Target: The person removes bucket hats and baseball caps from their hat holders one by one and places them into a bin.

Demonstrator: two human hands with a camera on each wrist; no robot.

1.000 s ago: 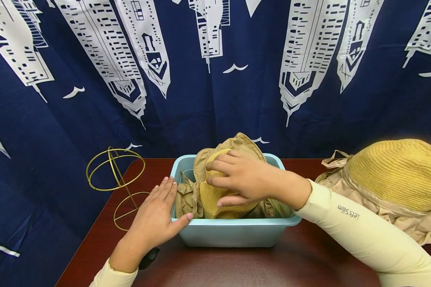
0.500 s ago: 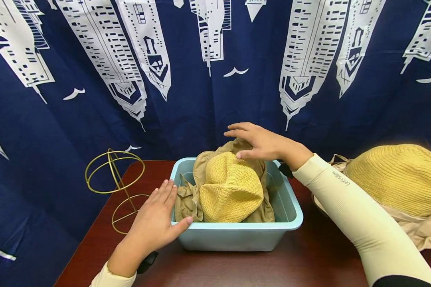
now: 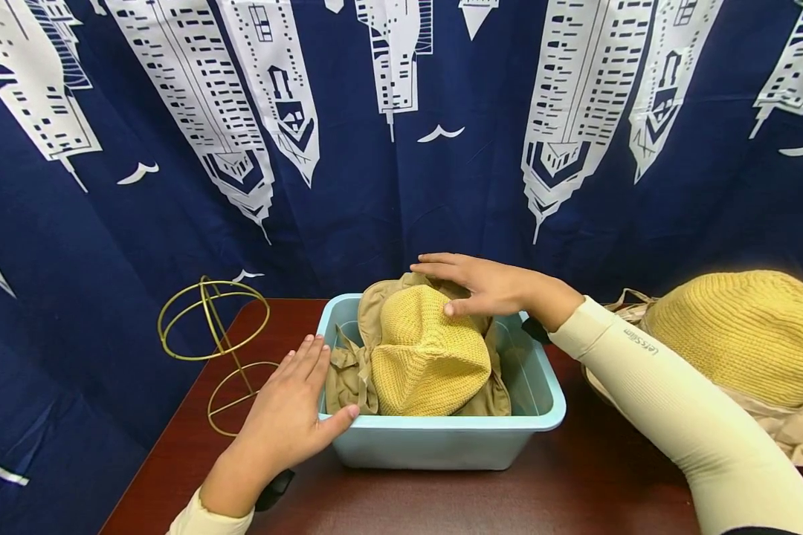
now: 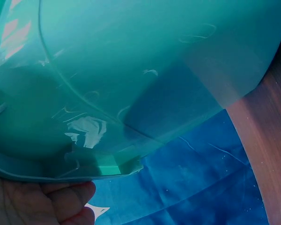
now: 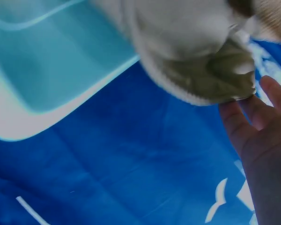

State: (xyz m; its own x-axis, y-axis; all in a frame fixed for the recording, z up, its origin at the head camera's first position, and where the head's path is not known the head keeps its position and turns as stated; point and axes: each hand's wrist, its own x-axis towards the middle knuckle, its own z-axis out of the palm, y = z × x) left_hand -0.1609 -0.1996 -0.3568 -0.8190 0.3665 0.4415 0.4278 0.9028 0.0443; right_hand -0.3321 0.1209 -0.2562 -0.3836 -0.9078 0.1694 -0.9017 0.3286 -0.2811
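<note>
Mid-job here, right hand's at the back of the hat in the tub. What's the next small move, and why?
I'd probably press the back brim down with the right hand: it stands above the far rim of the tub, and that hand appears to touch it. The left hand, resting against the tub's left side, could steady it.

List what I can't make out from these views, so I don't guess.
Head view: floor of the blue bin under the yellow hat, hidden by that hat.
Head view: right end of the other hat, cut off by the picture's edge; the cream sleeve hides part too.
Left wrist: rest of the left hand, cut off at the corner.
Right wrist: detail of the tan brim, blurred.
</note>
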